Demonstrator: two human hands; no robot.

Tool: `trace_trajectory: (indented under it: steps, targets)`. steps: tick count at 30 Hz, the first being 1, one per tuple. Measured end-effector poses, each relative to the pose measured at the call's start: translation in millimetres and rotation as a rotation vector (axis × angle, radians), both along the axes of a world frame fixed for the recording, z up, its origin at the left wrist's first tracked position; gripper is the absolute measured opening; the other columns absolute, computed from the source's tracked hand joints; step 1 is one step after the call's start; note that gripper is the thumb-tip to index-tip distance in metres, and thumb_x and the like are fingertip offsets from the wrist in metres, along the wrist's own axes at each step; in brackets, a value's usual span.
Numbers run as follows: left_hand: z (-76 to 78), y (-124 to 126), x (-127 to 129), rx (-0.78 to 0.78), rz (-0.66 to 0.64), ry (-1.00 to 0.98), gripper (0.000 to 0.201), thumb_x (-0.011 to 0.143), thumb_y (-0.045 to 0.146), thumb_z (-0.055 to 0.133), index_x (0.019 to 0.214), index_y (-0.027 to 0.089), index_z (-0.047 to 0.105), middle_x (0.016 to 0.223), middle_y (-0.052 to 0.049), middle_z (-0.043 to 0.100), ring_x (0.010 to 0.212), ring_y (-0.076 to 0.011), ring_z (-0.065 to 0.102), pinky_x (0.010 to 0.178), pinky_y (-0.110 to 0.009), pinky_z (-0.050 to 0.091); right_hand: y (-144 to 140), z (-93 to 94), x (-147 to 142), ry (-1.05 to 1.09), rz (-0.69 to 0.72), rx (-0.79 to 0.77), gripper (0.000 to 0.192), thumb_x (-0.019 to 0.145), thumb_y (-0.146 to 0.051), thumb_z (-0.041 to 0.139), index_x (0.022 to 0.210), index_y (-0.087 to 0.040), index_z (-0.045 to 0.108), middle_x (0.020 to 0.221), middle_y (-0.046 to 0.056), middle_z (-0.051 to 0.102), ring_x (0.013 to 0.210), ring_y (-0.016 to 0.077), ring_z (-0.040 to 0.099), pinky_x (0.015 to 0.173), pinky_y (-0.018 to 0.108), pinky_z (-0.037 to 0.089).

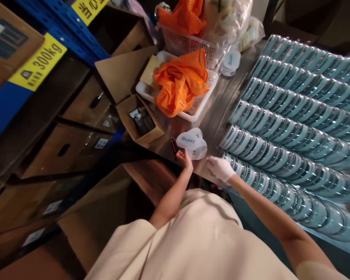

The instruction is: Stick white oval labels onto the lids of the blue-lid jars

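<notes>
Looking down over a cream-coloured garment, the head view shows two hands at the near edge of a shiny metal desk (221,105). The left hand (184,157), bare, rests its fingers against the near rim of a small cluster of white round lids (192,144) printed with the word "Sbeauty"; its grip looks loose, and whether it actually pinches a lid cannot be told. A small dark red object (174,144) lies on the desk just left of the lids, touching or almost touching that hand. The right hand (220,168), in a white glove, lies just right of the lids with fingers loosely curled, holding nothing visible. Beside it begin long overlapping rows of clear glass jars (294,128), covering the right part of the desk. Farther back stand a white tray (198,112) holding orange mesh fabric (179,83), a small open cardboard box (140,122), and a white basket (186,46). Blue shelving (46,42) with cartons fills the left.
</notes>
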State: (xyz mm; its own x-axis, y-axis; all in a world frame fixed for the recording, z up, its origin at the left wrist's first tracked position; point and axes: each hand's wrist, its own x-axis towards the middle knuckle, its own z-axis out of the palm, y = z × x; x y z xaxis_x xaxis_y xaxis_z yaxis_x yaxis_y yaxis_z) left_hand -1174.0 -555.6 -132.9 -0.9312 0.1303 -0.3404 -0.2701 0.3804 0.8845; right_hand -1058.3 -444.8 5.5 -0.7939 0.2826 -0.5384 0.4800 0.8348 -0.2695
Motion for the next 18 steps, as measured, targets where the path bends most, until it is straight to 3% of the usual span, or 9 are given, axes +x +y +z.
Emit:
trace_trajectory:
  steps: [2,5,9,11,13,15,18]
  targets:
    - [-5.8,-9.8,-14.6,-0.039,0.06,-0.029,0.047,0.101,0.043,0.045,0.137,0.013,0.047,0.129,-0.019,0.063,0.125,-0.0279,0.059,0.104,-0.047,0.047,17.1,-5.6,-53.3,0.155,-0.045,0.05,0.043,0.105,-0.031,0.032,0.132,-0.023,0.065,0.123,0.011,0.069,0.111,0.0212,0.065,0.093,0.028,0.047]
    - [-13.3,-10.6,-11.8,-0.003,0.033,-0.004,0.051,0.092,0.042,0.062,0.134,0.016,0.05,0.124,-0.016,0.065,0.124,-0.0295,0.059,0.103,-0.047,0.048,27.5,-27.3,-133.1,0.197,-0.003,0.09,0.046,0.1,-0.039,0.047,0.145,-0.026,0.053,0.139,0.012,0.059,0.121,0.026,0.058,0.094,0.033,0.047]
    - [-27.1,-4.3,8.2,-0.156,0.009,0.157,0.071,0.08,0.044,0.077,0.137,0.014,0.047,0.13,-0.021,0.061,0.133,-0.0391,0.051,0.109,-0.055,0.041,23.7,-58.6,-190.2,0.078,0.051,0.175,0.08,0.079,-0.057,0.074,0.146,-0.021,0.048,0.136,0.02,0.056,0.119,0.0333,0.054,0.094,0.041,0.046]
    - [-34.5,-4.9,15.2,-0.231,-0.016,0.236,0.074,0.081,0.045,0.075,0.14,0.012,0.044,0.13,-0.023,0.059,0.132,-0.0412,0.05,0.109,-0.058,0.039,21.2,-68.6,-195.1,0.034,0.034,0.199,0.079,0.077,-0.054,0.078,0.141,-0.016,0.052,0.13,0.023,0.058,0.116,0.034,0.055,0.094,0.042,0.045]
    - [-39.4,-7.7,19.0,-0.248,-0.03,0.246,0.075,0.082,0.043,0.075,0.142,0.013,0.041,0.132,-0.023,0.057,0.13,-0.0417,0.051,0.109,-0.06,0.039,19.3,-74.0,-187.1,0.039,-0.045,0.201,0.059,0.087,-0.046,0.068,0.134,-0.012,0.057,0.126,0.025,0.059,0.115,0.0342,0.055,0.093,0.043,0.045]
    - [-41.1,-11.0,20.2,-0.272,-0.065,0.191,0.073,0.083,0.037,0.074,0.144,0.015,0.04,0.137,-0.022,0.054,0.13,-0.0412,0.051,0.109,-0.058,0.04,16.6,-76.8,-168.2,0.05,-0.172,0.184,0.042,0.098,-0.038,0.05,0.129,-0.011,0.059,0.124,0.026,0.059,0.113,0.0325,0.056,0.089,0.04,0.047]
    - [-40.6,-14.7,18.1,-0.31,-0.129,0.089,0.061,0.086,0.027,0.066,0.141,0.014,0.043,0.138,-0.022,0.052,0.133,-0.039,0.049,0.111,-0.056,0.039,8.6,-81.6,-128.4,0.024,-0.389,0.173,0.045,0.103,-0.035,0.033,0.132,-0.011,0.058,0.125,0.024,0.059,0.109,0.0295,0.06,0.084,0.035,0.049]
